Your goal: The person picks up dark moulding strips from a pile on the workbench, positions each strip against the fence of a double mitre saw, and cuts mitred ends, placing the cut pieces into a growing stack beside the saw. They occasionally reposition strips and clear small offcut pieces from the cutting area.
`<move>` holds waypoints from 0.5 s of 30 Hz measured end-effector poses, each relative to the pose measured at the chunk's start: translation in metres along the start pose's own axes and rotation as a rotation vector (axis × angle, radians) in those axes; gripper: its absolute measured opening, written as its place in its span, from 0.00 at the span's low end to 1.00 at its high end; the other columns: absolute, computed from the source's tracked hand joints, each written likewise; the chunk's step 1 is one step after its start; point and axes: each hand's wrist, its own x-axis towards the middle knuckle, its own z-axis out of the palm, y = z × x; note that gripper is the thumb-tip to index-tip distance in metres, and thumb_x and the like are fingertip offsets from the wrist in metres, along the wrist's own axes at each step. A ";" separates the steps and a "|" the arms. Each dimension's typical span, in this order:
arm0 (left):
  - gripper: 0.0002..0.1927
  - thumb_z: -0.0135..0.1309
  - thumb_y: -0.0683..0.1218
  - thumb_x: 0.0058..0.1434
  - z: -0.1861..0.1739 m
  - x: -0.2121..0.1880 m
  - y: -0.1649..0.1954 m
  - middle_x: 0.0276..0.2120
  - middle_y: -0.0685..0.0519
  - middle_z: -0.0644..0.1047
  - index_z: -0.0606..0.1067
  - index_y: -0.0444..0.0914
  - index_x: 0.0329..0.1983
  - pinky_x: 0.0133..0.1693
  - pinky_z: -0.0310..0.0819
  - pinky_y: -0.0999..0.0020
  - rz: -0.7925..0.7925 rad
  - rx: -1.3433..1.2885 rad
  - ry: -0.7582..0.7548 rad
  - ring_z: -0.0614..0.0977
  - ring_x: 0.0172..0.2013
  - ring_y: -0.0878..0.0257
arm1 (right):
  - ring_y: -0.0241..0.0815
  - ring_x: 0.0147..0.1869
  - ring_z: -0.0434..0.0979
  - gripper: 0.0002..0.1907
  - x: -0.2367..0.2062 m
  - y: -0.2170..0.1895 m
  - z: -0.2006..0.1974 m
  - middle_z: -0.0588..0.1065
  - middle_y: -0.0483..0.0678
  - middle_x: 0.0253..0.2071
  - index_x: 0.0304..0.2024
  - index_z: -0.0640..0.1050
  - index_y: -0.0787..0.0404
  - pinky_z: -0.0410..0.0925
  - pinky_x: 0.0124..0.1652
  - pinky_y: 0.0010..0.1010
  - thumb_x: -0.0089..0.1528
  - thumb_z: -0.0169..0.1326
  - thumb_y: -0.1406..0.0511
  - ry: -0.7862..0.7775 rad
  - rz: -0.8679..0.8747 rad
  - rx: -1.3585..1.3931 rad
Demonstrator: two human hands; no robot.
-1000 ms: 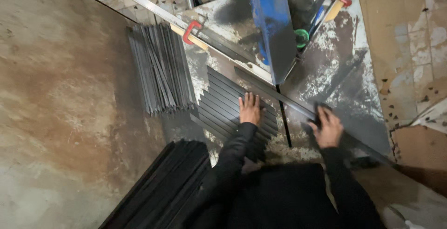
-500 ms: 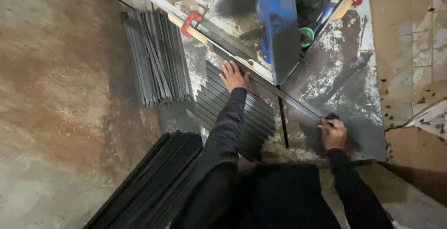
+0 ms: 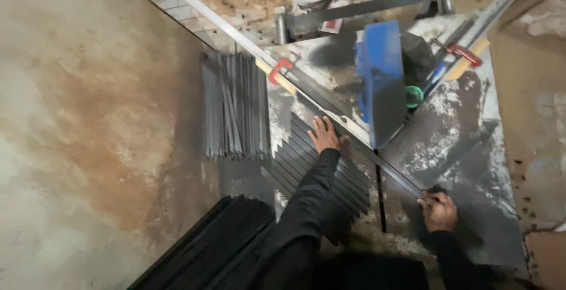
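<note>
The left hand lies flat, fingers spread, on the dark strips laid side by side on the bench; the right hand closes around the end of a long dark bar beside the blue saw; a bundle of grey strips lies to the left.

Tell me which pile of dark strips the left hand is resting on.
The fanned row beside the blue saw; the left hand lies flat on it.

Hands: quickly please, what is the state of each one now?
Left hand: open, fingers spread, flat on the dark strips.
Right hand: closed around the end of a long dark bar.
</note>
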 end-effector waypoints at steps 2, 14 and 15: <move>0.61 0.64 0.69 0.53 -0.004 -0.002 0.000 0.78 0.39 0.44 0.47 0.38 0.79 0.70 0.40 0.35 0.001 -0.045 0.004 0.45 0.77 0.45 | 0.52 0.53 0.77 0.14 0.002 -0.005 -0.001 0.78 0.46 0.45 0.41 0.86 0.53 0.70 0.52 0.44 0.57 0.64 0.56 -0.017 0.006 -0.039; 0.64 0.65 0.70 0.51 -0.003 0.005 0.004 0.78 0.40 0.41 0.45 0.39 0.79 0.69 0.35 0.30 -0.060 -0.041 -0.086 0.42 0.77 0.47 | 0.46 0.49 0.80 0.15 -0.044 0.062 -0.035 0.78 0.46 0.43 0.52 0.84 0.51 0.74 0.50 0.39 0.64 0.60 0.58 -0.054 0.084 -0.082; 0.64 0.65 0.70 0.51 -0.002 0.006 0.004 0.78 0.40 0.41 0.45 0.39 0.80 0.69 0.34 0.31 -0.068 -0.046 -0.076 0.42 0.77 0.48 | 0.47 0.48 0.80 0.15 -0.045 0.068 -0.031 0.78 0.46 0.42 0.51 0.85 0.50 0.74 0.49 0.39 0.63 0.60 0.57 -0.079 0.085 -0.100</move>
